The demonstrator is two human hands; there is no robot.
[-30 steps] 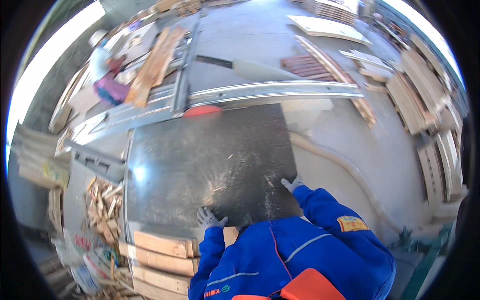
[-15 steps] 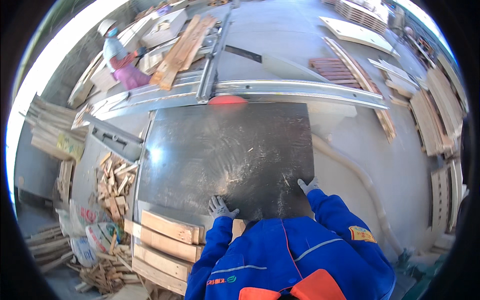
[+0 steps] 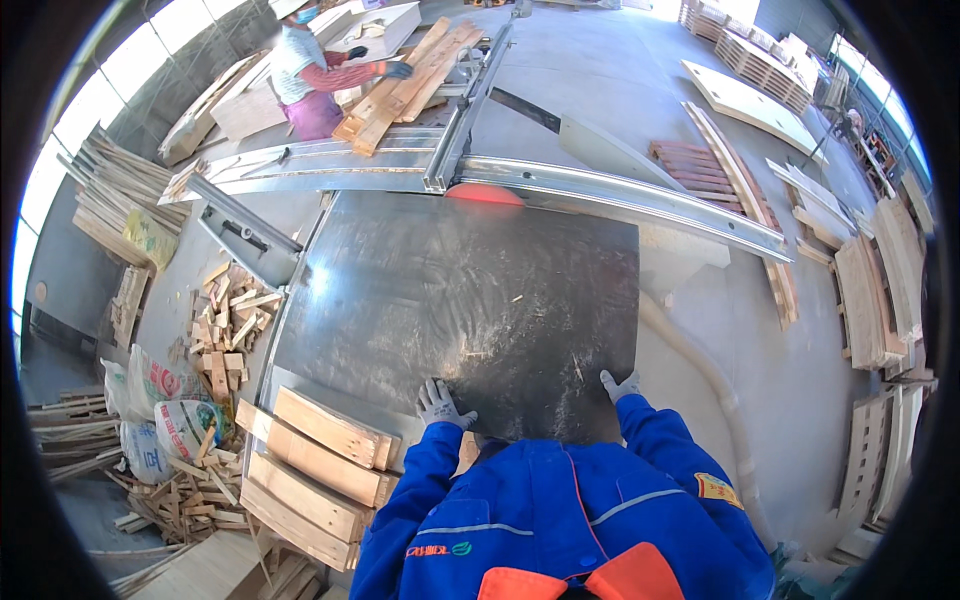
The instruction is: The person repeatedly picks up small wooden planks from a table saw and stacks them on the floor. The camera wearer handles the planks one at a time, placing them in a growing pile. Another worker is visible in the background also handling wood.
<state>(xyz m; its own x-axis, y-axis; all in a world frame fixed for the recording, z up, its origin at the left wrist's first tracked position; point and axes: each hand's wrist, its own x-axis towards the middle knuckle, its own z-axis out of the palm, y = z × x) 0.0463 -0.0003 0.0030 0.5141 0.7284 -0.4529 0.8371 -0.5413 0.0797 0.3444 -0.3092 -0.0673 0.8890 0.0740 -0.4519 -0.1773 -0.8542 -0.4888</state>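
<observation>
Two gloved hands rested on near edge of dark metal saw table, well apart. Table lay flat, dusted with sawdust, red blade guard at far edge. Plank stack sat just left of person. Left hand flat, fingers spread, gripping nothing. Right hand open on table corner, empty.

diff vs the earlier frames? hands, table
Camera tilted and shifted, so the far worker with planks now shows fully. Both gloved hands, left hand and right hand, stay flat on the near edge of the dark metal table. Nothing grasped or released. Stacked boards unchanged.
</observation>
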